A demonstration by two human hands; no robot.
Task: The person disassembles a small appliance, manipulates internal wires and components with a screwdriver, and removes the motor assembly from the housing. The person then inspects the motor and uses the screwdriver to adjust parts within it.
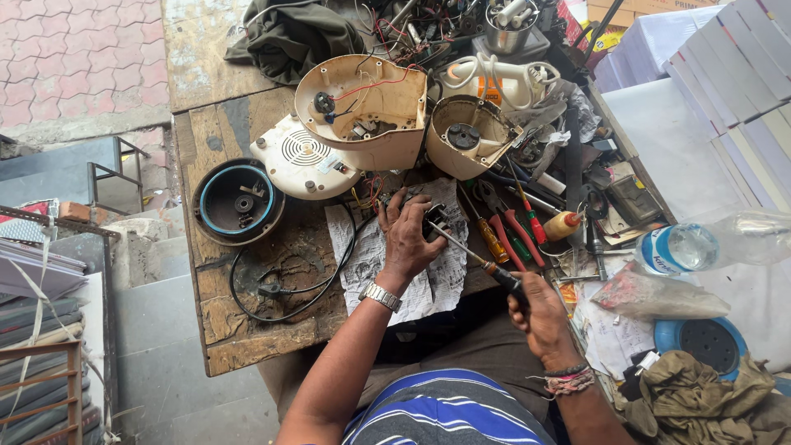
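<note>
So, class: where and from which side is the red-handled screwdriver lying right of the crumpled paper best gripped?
Probably by the red handle, coming from above on the side nearer the person: it lies flat with its thin shaft pointing away toward the beige housing, and pliers crowd its left.

Motor part [432,218] sits on crumpled newspaper [428,280] at bench centre, under left hand [408,239]; right hand [540,317] holds screwdriver [474,257], tip on the part. Behind: 2 open housings [367,111], [470,136]. Left: round base [237,202]; right: pliers [511,235], water bottle [709,243].
</note>
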